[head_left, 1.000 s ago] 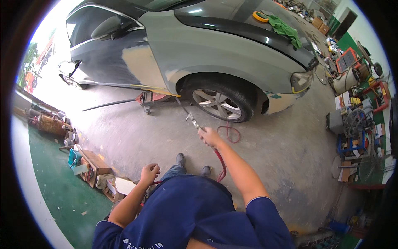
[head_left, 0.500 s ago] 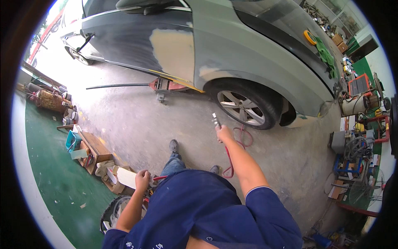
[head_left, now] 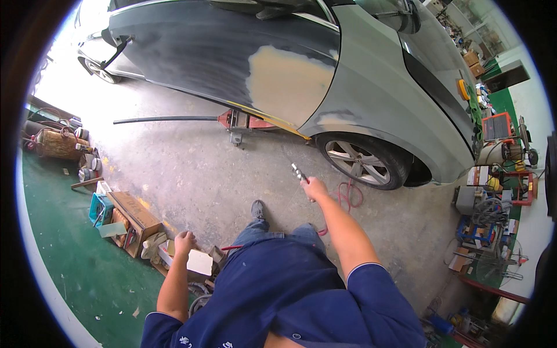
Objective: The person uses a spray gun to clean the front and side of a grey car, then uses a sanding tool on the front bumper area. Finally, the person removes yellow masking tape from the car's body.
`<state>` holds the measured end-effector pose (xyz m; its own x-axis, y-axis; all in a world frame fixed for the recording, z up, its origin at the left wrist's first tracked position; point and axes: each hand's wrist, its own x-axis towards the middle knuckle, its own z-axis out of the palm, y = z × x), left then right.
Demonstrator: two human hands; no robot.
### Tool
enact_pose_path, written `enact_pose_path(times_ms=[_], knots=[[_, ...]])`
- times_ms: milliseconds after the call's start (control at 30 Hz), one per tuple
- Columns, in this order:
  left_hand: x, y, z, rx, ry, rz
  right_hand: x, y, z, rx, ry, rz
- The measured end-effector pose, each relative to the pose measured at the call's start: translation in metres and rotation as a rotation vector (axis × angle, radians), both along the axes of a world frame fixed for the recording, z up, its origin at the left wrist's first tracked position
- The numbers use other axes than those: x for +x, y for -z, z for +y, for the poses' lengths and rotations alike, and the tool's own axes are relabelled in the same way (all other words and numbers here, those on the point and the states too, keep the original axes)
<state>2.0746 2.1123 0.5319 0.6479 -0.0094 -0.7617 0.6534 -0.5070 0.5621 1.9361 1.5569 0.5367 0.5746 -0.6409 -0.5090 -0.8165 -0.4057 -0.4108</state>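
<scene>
Closest to you is your own dark blue shirt (head_left: 272, 278), with your two hands well apart in front of it. Your left hand (head_left: 184, 243) hangs out to the side, fingers curled; nothing shows in it, though whether it holds something small I cannot tell. Your right hand (head_left: 314, 189) reaches ahead, wrapped around a slim metal tool (head_left: 298, 172), whose tip points forward over bare floor, touching nothing. A red hose (head_left: 349, 197) shows beyond your right forearm, looped on the floor near the wheel (its join to the tool, if there is one, is hidden).

The step in hand, I judge, is carrying the tool ready in the right hand, short of any contact. The next move calls for a firm grip, a watched tip, and hose slack clear of your shoes (head_left: 257, 209).

To your left sits a wooden box (head_left: 133, 213) beside a teal basket (head_left: 100, 210). Farther ahead stands the car: front wheel (head_left: 360, 164), grey fender (head_left: 377, 110), and a dark door (head_left: 197, 64) with a beige patch (head_left: 287, 81) on its lower front corner. A red jack (head_left: 235, 120) sits at its sill.
</scene>
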Motion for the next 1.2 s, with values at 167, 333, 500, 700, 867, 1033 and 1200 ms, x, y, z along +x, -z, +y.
enact_pose_path(times_ms=[167,333,500,700,867,1033,1200], knots=[[0.030,-0.008,-0.036,-0.112,-0.104,0.008,0.009,-0.043,0.009,0.243,0.197,0.162],[0.023,0.004,-0.071,-0.073,0.015,0.025,-0.006,-0.017,0.004,-0.025,0.015,0.000],[0.025,0.000,-0.109,-0.045,0.133,-0.055,0.019,-0.027,0.008,0.028,-0.030,-0.093],[0.088,0.029,-0.181,-0.075,0.122,-0.242,0.105,0.006,0.021,0.108,-0.201,-0.384],[0.202,0.103,-0.278,-0.150,0.054,-0.522,0.143,0.083,0.015,0.145,-0.279,-0.527],[0.324,0.192,-0.371,-0.261,0.012,-0.852,0.111,0.160,-0.013,0.105,-0.295,-0.565],[0.396,0.266,-0.420,-0.209,0.071,-1.071,0.053,0.233,-0.024,0.084,-0.237,-0.609]])
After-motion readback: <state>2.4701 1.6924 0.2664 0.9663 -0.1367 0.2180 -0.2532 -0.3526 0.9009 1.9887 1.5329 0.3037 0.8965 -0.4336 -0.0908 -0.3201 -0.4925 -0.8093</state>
